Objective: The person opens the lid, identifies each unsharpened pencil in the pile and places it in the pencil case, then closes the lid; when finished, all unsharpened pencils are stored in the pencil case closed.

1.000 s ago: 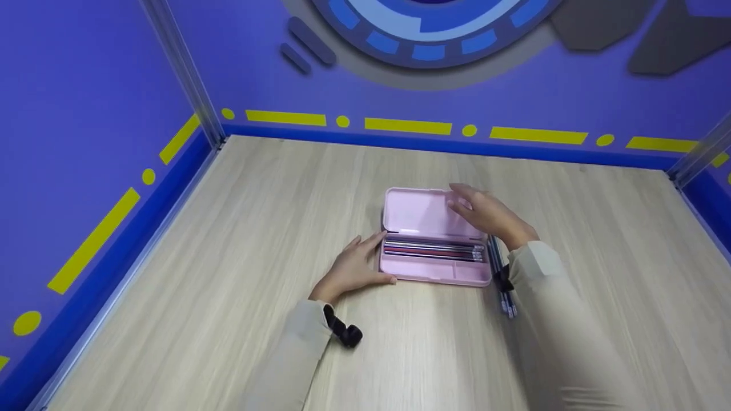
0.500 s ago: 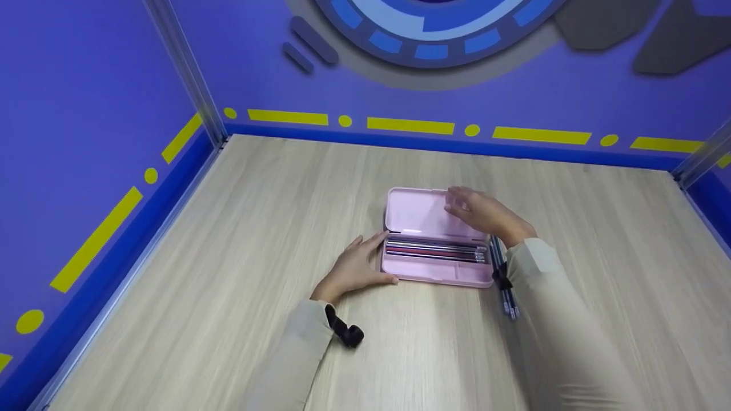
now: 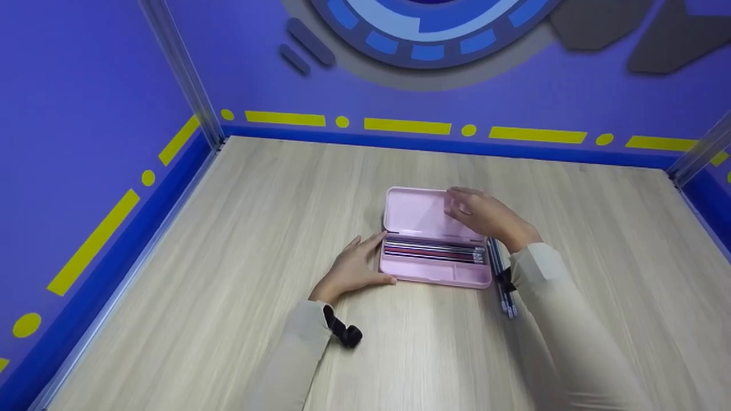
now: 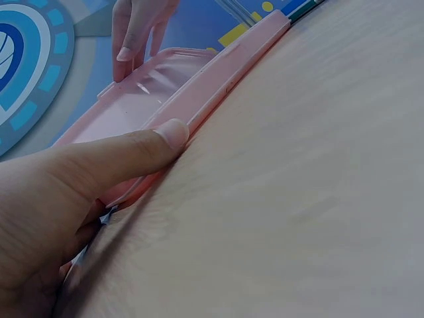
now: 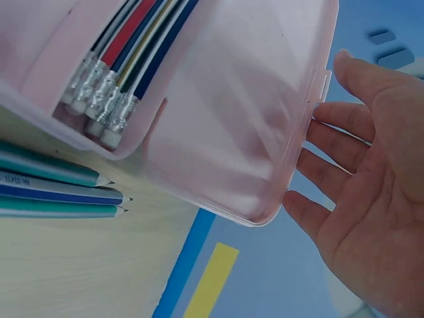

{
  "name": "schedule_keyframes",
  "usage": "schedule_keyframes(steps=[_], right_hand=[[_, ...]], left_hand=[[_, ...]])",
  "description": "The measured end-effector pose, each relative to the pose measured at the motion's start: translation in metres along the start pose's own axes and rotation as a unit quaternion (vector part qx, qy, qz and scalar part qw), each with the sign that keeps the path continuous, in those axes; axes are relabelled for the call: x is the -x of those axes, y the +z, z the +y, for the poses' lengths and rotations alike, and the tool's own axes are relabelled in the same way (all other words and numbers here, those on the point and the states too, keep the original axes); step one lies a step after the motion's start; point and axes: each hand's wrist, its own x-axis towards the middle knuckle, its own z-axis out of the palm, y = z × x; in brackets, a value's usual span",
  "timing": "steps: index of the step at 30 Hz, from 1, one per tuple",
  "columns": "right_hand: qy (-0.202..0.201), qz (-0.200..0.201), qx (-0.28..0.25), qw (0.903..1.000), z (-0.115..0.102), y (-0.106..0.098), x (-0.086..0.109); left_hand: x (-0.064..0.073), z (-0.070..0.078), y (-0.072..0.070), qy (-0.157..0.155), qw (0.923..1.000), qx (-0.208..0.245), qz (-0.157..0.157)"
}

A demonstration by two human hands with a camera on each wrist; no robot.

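A pink pencil case lies with its lid raised at the back. Several pencils with metal-capped eraser ends fill its rear compartment; the front one shows bare pink plastic. My left hand grips the case's left end, thumb along the front wall and forefinger by the hinge corner. At the lid's upper right edge is my right hand; in the right wrist view its fingertips touch that edge, with the thumb apart. Beside the case's right end, three loose pencils lie on the table, partly under the right wrist.
The wood-grain table extends around the case. Blue panels with yellow dashes, like the back wall, border it behind and at the sides. A metal post stands at the back left corner. Black straps circle both wrists.
My right hand's fingertips have shifted slightly toward me at the lid's edge. The left hand, the case and the pencils stay as they were.
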Motion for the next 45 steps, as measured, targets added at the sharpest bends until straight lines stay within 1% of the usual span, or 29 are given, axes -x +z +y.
schedule_keyframes(steps=[8, 13, 15, 23, 29, 31, 36, 41, 44, 45], right_hand=[[-0.022, 0.015, 0.017, 0.9995, -0.005, -0.001, 0.009], [-0.024, 0.029, 0.026, 0.9989, -0.008, -0.001, 0.015], [-0.031, 0.040, 0.032, 0.9982, -0.009, -0.001, 0.017], [-0.087, 0.088, 0.047, 0.9912, -0.007, 0.002, 0.030], [-0.112, 0.121, 0.041, 0.9854, -0.008, 0.003, 0.038], [-0.115, 0.135, 0.041, 0.9834, -0.009, 0.005, 0.041], [-0.136, 0.177, 0.039, 0.9740, -0.009, 0.011, 0.045], [-0.194, 0.227, 0.028, 0.9539, -0.006, 0.018, 0.047], [-0.215, 0.241, 0.023, 0.9462, -0.006, 0.021, 0.048], [-0.218, 0.242, 0.025, 0.9449, -0.006, 0.022, 0.049]], left_hand=[[0.001, -0.001, 0.001, -0.001, 1.0000, -0.002, 0.000], [0.001, -0.001, 0.000, -0.003, 1.0000, 0.001, -0.002], [0.001, -0.001, 0.000, 0.001, 1.0000, 0.003, -0.001], [0.000, -0.002, 0.001, 0.019, 0.9998, -0.001, -0.003], [0.000, -0.001, 0.001, 0.008, 1.0000, 0.002, 0.000], [0.001, -0.001, 0.001, 0.003, 1.0000, 0.003, 0.000], [0.000, -0.001, 0.001, 0.006, 1.0000, 0.003, 0.001], [0.000, -0.001, 0.001, 0.019, 0.9998, 0.000, 0.003], [-0.001, 0.000, 0.001, 0.025, 0.9997, -0.003, 0.003], [-0.001, 0.000, 0.001, 0.027, 0.9996, -0.004, 0.003]])
